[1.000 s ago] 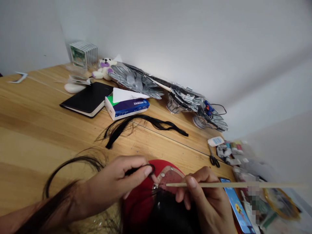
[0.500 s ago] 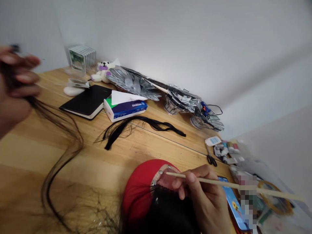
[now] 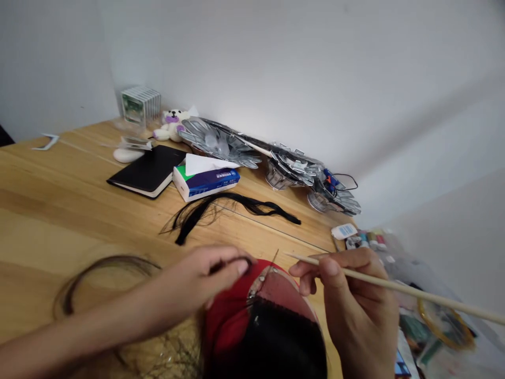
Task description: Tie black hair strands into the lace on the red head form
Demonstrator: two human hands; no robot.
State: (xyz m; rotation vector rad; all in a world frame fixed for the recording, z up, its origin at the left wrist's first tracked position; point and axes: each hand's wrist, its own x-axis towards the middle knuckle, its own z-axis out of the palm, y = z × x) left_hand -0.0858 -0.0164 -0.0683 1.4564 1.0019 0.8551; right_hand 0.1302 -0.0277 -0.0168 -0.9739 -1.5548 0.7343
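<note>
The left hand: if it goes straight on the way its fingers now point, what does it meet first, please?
Most likely the red wig block. The left hand is right at its edge, pinching a dark hair strand. Depth is unclear, so it may already be touching.

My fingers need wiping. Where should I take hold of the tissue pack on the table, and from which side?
Pinch the loose white tissue standing out of the top of the pack, coming from above on your side, over the black hair: the sheet sticks up free, while the pack lies flat.
</note>
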